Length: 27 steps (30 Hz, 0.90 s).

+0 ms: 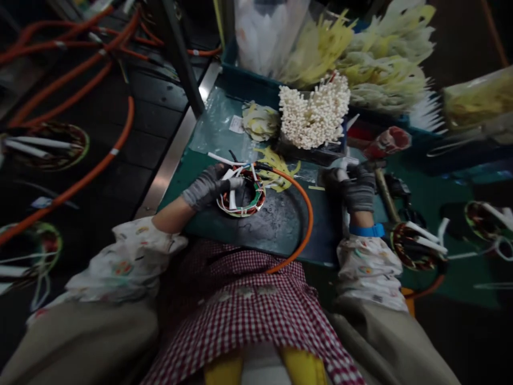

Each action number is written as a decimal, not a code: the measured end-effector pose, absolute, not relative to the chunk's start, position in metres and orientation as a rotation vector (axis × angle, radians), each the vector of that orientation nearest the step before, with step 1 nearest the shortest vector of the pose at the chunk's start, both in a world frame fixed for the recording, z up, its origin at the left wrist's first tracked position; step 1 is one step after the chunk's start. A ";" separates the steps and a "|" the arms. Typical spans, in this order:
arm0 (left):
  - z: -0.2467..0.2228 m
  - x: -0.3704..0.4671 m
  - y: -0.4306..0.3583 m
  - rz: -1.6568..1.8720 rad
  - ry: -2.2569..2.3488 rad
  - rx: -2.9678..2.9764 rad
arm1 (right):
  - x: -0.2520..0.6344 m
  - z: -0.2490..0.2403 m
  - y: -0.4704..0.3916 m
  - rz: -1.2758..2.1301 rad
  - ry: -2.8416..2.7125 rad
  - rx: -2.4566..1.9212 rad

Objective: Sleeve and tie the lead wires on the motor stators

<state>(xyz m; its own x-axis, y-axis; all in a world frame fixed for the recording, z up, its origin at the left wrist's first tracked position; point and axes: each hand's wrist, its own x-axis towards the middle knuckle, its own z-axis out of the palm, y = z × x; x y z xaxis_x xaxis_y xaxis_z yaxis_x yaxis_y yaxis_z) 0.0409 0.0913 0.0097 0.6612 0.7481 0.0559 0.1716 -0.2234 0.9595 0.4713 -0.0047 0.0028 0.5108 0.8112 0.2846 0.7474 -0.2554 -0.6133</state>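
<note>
A wound copper stator ring with white sleeves and thin leads lies on the dark green work surface. My left hand, in a grey glove with a pale thumb tip, is closed on its left side. From the stator an orange cable curves right and back down to my lap. My right hand, also gloved, is at the right edge of the mat, beside a bundle of white sleeves. Its fingers are curled and blurred; what they hold, if anything, is unclear. Yellow insulation strips lie behind the stator.
A bin of bagged white and yellow pieces stands at the back. To the right are a mallet, a red cup-like roll and another stator. Orange cables and more stators lie at the left.
</note>
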 end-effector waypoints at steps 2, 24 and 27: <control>0.012 0.045 0.090 0.666 0.803 1.692 | 0.467 0.015 -0.011 -0.015 -1.235 -2.019; 0.039 0.022 -0.019 1.038 0.676 2.440 | 0.282 0.026 -0.147 0.541 -1.886 -1.543; 0.039 0.020 -0.026 1.006 0.754 2.510 | 0.275 0.036 -0.141 0.439 -1.952 -1.579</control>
